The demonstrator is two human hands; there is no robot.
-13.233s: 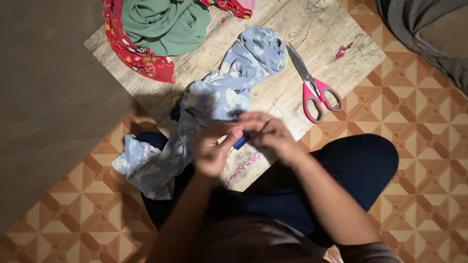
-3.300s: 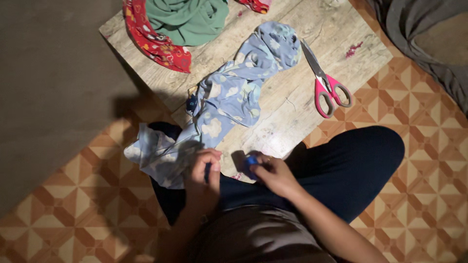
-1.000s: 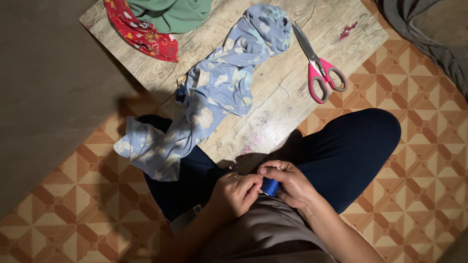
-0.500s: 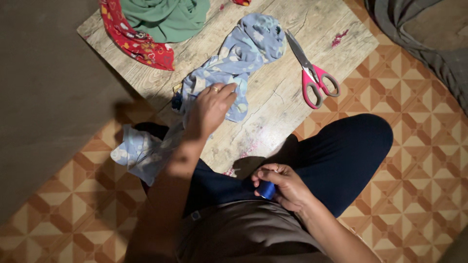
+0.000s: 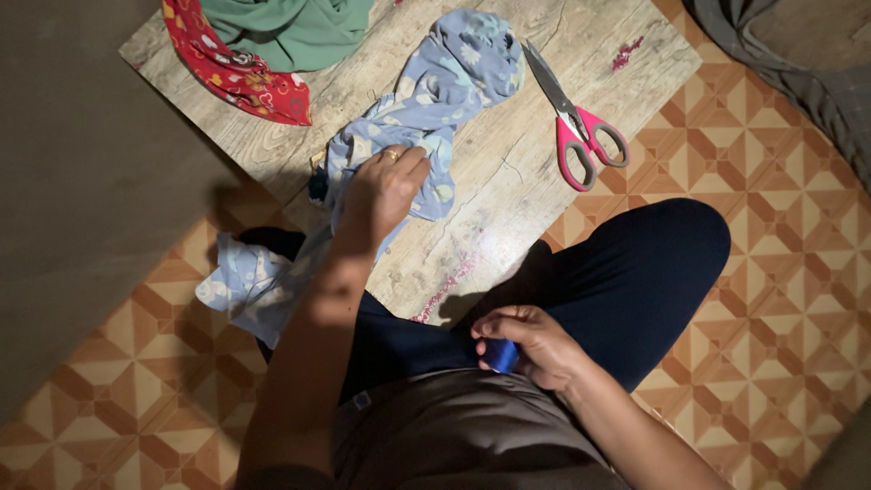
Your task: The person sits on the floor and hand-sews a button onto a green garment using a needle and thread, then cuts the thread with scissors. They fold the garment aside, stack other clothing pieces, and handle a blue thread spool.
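Left hand: the left hand (image 5: 386, 186) is reaching out over the low board, fingers curled down and pressing on the blue flowered cloth (image 5: 426, 100); it is wearing a ring, and whether it is pinching a fold or only resting on top is not clear.
Right hand: the right hand (image 5: 531, 345) is staying low at the lap, fingers closing around a small blue spool (image 5: 500, 355) that is showing between thumb and fingers.
Blue flowered cloth: it is lying in a long crumpled run across the wooden board (image 5: 535, 181), its bunched far end sitting just beside the scissor blades, its near end trailing off the board's edge and draping over the person's knee toward the floor.
Blue spool: it is sitting in the right hand, against the grey shirt and the dark trousers, well apart from the cloth.
Scissors: the pink-handled scissors (image 5: 573, 132) are lying closed on the board to the right of the cloth, blades pointing away from the person.
Other cloths: a red patterned cloth (image 5: 236, 68) and a green cloth (image 5: 290, 27) are lying together at the board's far left corner, the green one partly on top.
Floor: orange and cream patterned tiles (image 5: 780, 272) are showing around the board, with a grey fabric (image 5: 798, 63) lying at the far right.
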